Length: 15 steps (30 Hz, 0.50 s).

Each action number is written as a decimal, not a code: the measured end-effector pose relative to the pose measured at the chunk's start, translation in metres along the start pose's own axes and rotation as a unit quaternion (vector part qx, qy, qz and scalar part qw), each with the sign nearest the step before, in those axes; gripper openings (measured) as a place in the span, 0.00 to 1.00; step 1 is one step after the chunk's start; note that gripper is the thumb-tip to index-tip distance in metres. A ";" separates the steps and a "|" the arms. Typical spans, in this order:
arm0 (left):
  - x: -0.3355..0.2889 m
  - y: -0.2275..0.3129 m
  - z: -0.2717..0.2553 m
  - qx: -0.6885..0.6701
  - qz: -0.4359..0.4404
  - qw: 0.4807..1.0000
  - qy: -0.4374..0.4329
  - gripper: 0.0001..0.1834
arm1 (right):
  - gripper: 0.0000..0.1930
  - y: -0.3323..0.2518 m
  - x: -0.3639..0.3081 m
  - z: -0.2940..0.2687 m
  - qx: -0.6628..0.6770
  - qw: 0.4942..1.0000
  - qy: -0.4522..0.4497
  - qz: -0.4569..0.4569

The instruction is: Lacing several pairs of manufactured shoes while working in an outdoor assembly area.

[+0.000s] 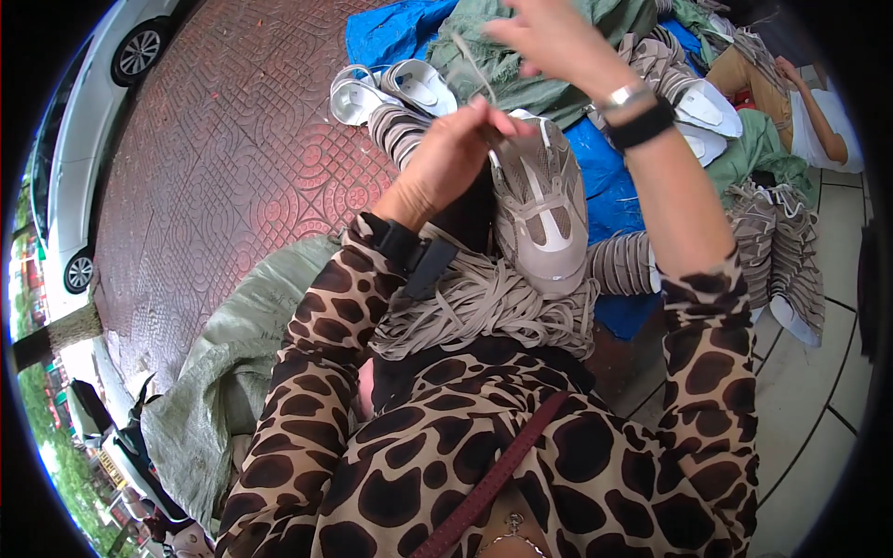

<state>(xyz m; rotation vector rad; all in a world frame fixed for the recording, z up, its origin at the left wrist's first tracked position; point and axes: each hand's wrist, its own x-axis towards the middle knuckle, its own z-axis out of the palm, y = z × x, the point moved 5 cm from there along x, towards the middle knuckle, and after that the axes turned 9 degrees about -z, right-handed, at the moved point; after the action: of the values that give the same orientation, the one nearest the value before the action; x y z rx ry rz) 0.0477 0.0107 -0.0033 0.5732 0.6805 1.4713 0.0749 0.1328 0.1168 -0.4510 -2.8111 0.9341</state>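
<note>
A beige-grey sneaker upper (546,219) with mesh panels and a pale tongue stripe sits in front of me, toe toward my body. Its collar is by my left hand (445,158), whose thumb and fingers are pinched together on a thin beige shoelace (476,70). From those fingertips the lace curves up and away in the air. My right hand (558,45) is raised beyond the shoe, blurred by motion, so its grip cannot be made out. On my lap, below the toe, lies a tangled heap of flat beige shoelaces (488,312).
Nested rows of similar uppers (623,263) lie to the right and beyond, with white-lined ones (395,88) at the far left. Blue sheeting (609,177) and green sacks (251,298) surround me. Another person (819,116) sits far right; a car (102,121) stands left.
</note>
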 end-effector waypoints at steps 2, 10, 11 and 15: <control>0.002 0.016 -0.006 -0.003 0.035 0.999 0.037 0.22 | 0.14 0.035 -0.033 0.001 0.039 0.999 0.029 -0.023; 0.010 0.091 0.022 0.241 0.103 0.952 0.160 0.19 | 0.07 0.028 -0.102 0.022 0.429 0.889 0.110 -0.118; 0.004 0.103 0.010 0.121 0.052 0.963 0.234 0.13 | 0.06 0.047 -0.101 -0.012 0.602 0.777 0.086 -0.163; -0.073 0.160 -0.076 -0.084 0.036 0.923 0.373 0.13 | 0.09 0.182 -0.164 -0.176 0.819 0.547 0.032 -0.168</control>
<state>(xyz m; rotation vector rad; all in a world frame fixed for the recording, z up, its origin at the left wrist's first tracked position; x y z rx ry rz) -0.1163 -0.0613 0.0638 -0.1275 1.1105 1.8032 0.3130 0.3169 0.1401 0.3402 -0.7646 2.5106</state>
